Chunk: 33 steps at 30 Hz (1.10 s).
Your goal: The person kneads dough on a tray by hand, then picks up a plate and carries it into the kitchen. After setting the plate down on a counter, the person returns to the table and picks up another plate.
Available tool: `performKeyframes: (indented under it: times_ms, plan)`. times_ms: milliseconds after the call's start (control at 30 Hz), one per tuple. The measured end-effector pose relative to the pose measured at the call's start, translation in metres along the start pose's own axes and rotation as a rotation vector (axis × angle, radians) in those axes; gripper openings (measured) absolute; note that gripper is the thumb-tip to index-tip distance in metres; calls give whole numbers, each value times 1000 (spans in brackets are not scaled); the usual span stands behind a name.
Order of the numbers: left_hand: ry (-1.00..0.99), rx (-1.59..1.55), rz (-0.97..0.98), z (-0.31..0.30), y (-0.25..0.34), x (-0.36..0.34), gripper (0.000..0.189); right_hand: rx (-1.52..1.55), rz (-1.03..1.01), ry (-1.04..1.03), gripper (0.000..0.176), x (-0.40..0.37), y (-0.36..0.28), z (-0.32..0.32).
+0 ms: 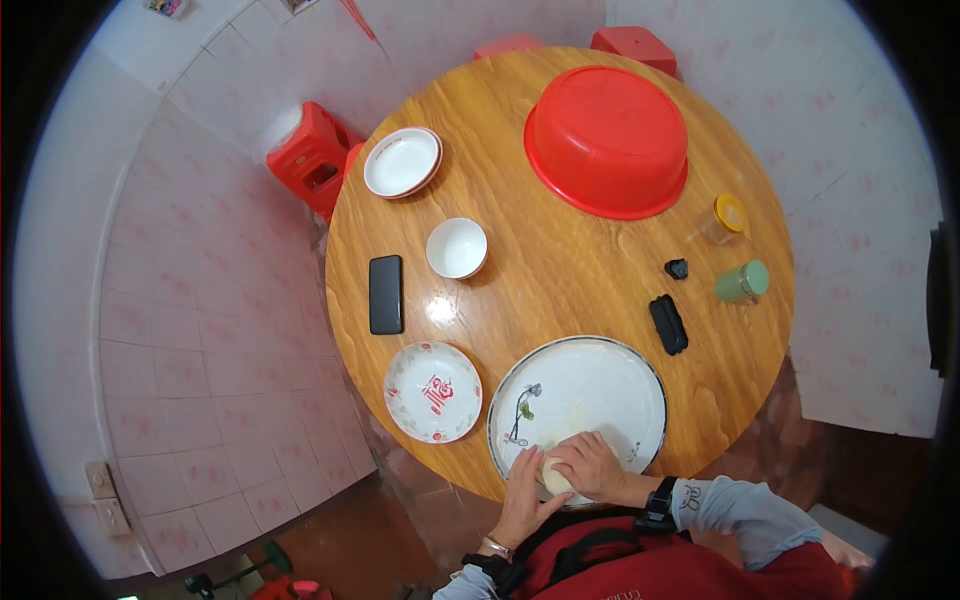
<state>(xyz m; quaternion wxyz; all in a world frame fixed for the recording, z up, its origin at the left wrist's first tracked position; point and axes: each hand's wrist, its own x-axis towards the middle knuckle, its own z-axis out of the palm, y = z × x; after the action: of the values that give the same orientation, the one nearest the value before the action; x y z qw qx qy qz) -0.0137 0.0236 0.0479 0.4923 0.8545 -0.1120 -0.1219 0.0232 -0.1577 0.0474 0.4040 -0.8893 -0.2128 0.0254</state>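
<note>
A pale lump of dough lies at the near edge of a large white plate with a dark rim and a painted plant. My left hand presses against the dough's left side, its fingers curved along it. From the right, my right hand curls over the top of the dough, covering part of it. Both hands are in contact with the dough. To the left of the large plate sits a smaller plate with a red character and a floral rim.
On the round wooden table stand a white bowl, stacked dishes, a black phone, an upturned red basin, a yellow-lidded jar, a green-lidded jar and a black case. Red stools stand behind.
</note>
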Motion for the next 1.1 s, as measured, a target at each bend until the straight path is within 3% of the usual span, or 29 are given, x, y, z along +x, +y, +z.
performKeyframes:
  times_ms: [133,233,267,500,567,700,767,800,867,933,1000,1033,1100]
  plan:
    - [-41,204,50,18,-27,2,79,-237,-225,79,29,-6,13,18]
    - [-14,194,10,29,-39,15,79,-283,-104,86,33,14,24,26]
    - [-1,181,-13,29,-39,22,79,-225,-92,88,23,20,28,24]
    - [20,369,-104,28,-36,75,73,-164,133,190,21,58,62,29]
    - [-123,350,-169,21,-39,90,71,-160,194,210,14,68,66,28]
    - [-162,311,-145,14,-51,109,60,-62,237,336,11,74,80,33]
    - [-142,300,-123,11,-44,109,61,64,477,43,20,75,78,25]
    - [-141,285,-110,9,-37,108,62,58,467,49,20,73,83,28]
    - [-51,318,-32,1,-4,101,68,430,589,130,37,57,96,42]
    - [47,349,36,8,6,91,75,573,661,107,39,49,91,23]
    - [75,372,238,21,1,78,88,790,763,68,38,44,92,18]
    - [78,377,242,22,6,73,88,792,757,70,38,45,82,17]
    - [65,372,249,23,15,63,93,451,690,57,36,45,55,14]
